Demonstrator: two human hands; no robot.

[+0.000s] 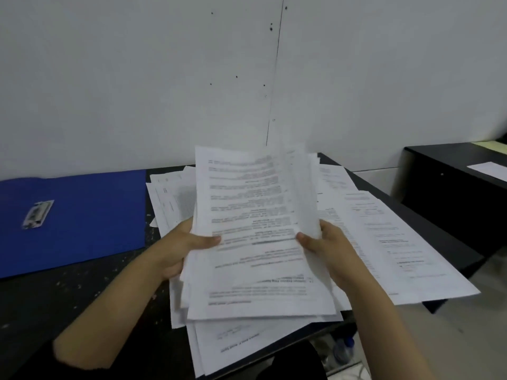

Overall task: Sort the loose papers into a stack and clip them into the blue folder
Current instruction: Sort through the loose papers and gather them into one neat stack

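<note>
A thick stack of white printed papers (255,215) is lifted off the black table, tilted up toward me, its edges uneven. My left hand (178,248) grips its left side with the thumb on top. My right hand (326,250) grips its right side the same way. The blue folder (82,215) lies flat on the table to the left, with a silver clip (37,214) on it. More loose papers (384,237) are spread on the table to the right, behind and under the held stack.
The black table (68,292) stands against a white wall. Some sheets (227,344) overhang its near edge. A second dark desk (452,187) with a sheet on it stands at the right. A plastic bottle (343,349) lies on the floor below.
</note>
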